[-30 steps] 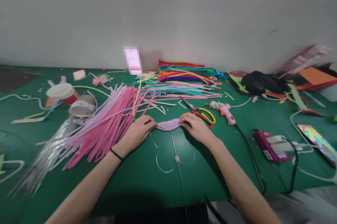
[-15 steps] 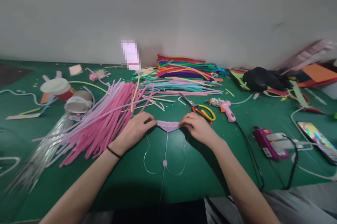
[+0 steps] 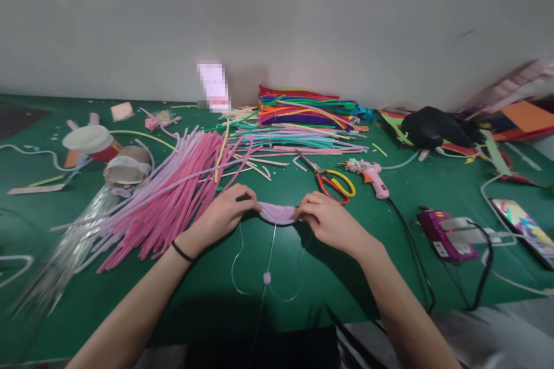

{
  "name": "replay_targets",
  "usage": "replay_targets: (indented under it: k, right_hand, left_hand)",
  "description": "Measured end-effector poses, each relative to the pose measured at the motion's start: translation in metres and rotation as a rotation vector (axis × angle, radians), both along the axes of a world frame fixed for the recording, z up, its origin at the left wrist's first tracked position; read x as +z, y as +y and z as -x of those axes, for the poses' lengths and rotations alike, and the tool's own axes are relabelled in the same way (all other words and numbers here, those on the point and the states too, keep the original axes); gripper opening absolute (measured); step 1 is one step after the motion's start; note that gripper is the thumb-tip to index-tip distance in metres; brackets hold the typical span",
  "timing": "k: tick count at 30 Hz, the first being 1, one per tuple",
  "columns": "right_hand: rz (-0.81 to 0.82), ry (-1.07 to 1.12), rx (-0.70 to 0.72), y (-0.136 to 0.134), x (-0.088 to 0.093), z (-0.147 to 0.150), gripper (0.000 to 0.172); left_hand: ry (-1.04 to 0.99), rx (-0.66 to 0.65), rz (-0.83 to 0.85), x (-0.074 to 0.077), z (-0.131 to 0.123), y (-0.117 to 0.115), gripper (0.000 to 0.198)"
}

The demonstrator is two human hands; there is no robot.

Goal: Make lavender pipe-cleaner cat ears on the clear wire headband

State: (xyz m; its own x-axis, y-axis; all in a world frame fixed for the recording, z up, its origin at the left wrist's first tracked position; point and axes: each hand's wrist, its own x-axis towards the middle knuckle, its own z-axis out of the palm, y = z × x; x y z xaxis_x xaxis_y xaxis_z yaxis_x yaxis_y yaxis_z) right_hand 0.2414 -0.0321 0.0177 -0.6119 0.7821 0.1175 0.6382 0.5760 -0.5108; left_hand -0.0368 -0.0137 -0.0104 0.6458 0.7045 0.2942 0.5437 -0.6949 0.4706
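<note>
Between my two hands a curved lilac pipe-cleaner piece (image 3: 277, 214) is held by its ends, bowed downward in the middle. My left hand (image 3: 236, 207) pinches its left end, and my right hand (image 3: 319, 214) pinches the right one. A thin stem wire (image 3: 271, 248) runs down from below the piece toward the table's front edge. On that wire sits a small lilac bead-like lump (image 3: 267, 278). Thin clear strands (image 3: 234, 268) curl down on both sides, one under each hand.
Pink and lilac pipe cleaners (image 3: 173, 196) lie fanned out left of my hands. Scissors (image 3: 331, 178) and a pink glue gun (image 3: 367, 175) lie behind my right hand. A purple power adapter (image 3: 445, 233) and a phone (image 3: 526, 227) are at the right. Coloured bundles (image 3: 307, 112) line the wall.
The lilac piece has gone from a pointed, triangular look to a rounded curve. My right hand has shifted slightly right and down. The lump on the wire appears a little lower.
</note>
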Motion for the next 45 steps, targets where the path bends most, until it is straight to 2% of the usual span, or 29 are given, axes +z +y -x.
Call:
replay_targets:
  k: [8, 10, 12, 16, 20, 22, 25, 28, 30, 32, 37, 45]
  right_hand:
    - [0.083, -0.024, -0.018, -0.001, -0.005, 0.000, 0.026]
    - [0.111, 0.037, -0.016, 0.003, -0.004, -0.001, 0.024]
    - [0.082, 0.145, -0.071, 0.010, -0.003, -0.003, 0.020]
    - [-0.143, 0.326, -0.375, 0.041, -0.008, -0.008, 0.019]
    - [-0.316, 0.204, -0.443, 0.079, -0.026, -0.011, 0.017]
    - [-0.346, 0.096, -0.424, 0.091, -0.035, -0.009, 0.021]
    - [-0.404, -0.016, -0.455, 0.095, -0.041, -0.003, 0.026]
    - [-0.485, -0.039, -0.503, 0.088, -0.042, 0.003, 0.029]
    - [-0.509, -0.021, -0.510, 0.081, -0.043, 0.007, 0.028]
    - [-0.503, 0.009, -0.500, 0.075, -0.045, 0.010, 0.025]
    - [-0.455, 0.060, -0.421, 0.066, -0.053, 0.020, 0.022]
    - [-0.442, 0.099, -0.331, 0.063, -0.058, 0.028, 0.022]
  left_hand:
    - [0.006, -0.021, 0.074, -0.004, -0.003, -0.002, 0.034]
    - [-0.029, -0.007, 0.093, -0.004, -0.001, 0.000, 0.032]
    - [-0.080, 0.033, 0.100, -0.001, 0.003, 0.002, 0.031]
    - [-0.135, 0.239, 0.019, 0.007, 0.018, 0.009, 0.031]
    - [-0.100, 0.450, -0.105, 0.011, 0.038, 0.014, 0.031]
    - [-0.064, 0.535, -0.168, 0.010, 0.048, 0.017, 0.031]
    - [0.012, 0.668, -0.275, 0.009, 0.063, 0.019, 0.030]
    - [0.102, 0.855, -0.355, 0.009, 0.078, 0.020, 0.033]
    - [0.160, 0.992, -0.359, 0.010, 0.089, 0.019, 0.035]
    - [0.215, 1.066, -0.316, 0.011, 0.101, 0.018, 0.034]
    - [0.341, 1.094, -0.232, 0.011, 0.115, 0.018, 0.031]
    - [0.430, 1.051, -0.146, 0.002, 0.109, 0.025, 0.034]
